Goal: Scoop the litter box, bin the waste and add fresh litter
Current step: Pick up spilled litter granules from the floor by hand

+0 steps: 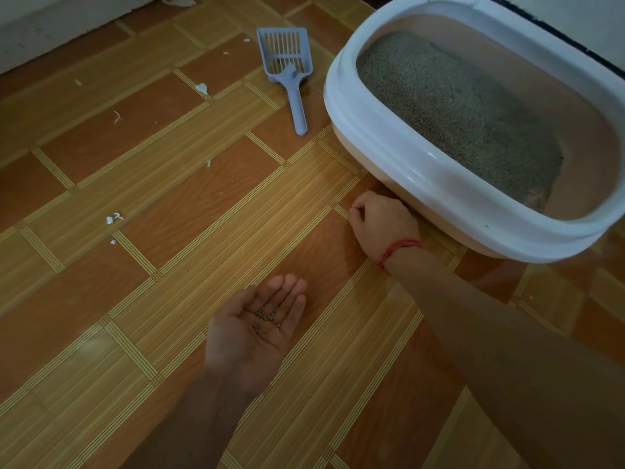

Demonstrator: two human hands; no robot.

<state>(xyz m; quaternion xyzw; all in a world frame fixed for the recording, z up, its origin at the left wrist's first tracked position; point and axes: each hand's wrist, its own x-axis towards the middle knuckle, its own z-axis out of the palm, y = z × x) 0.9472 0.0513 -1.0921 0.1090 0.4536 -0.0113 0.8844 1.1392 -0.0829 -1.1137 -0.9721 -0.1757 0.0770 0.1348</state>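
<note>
A white oval litter box (399,154) stands on the floor at the upper right, holding grey litter (453,106). A blue-grey slotted scoop (287,66) lies on the floor to its left, untouched. My left hand (257,330) is palm up and cupped in the lower middle, with a few dark litter grains (265,316) resting in it. My right hand (382,221), with a red thread on the wrist, is knuckles up on the floor by the box's near wall, fingers curled down at scattered grains; what it pinches is hidden.
The floor is wood-pattern vinyl with small white scraps (113,218) scattered at the left. A pale wall base (50,32) runs along the upper left. A dark strip and wall lie behind the box.
</note>
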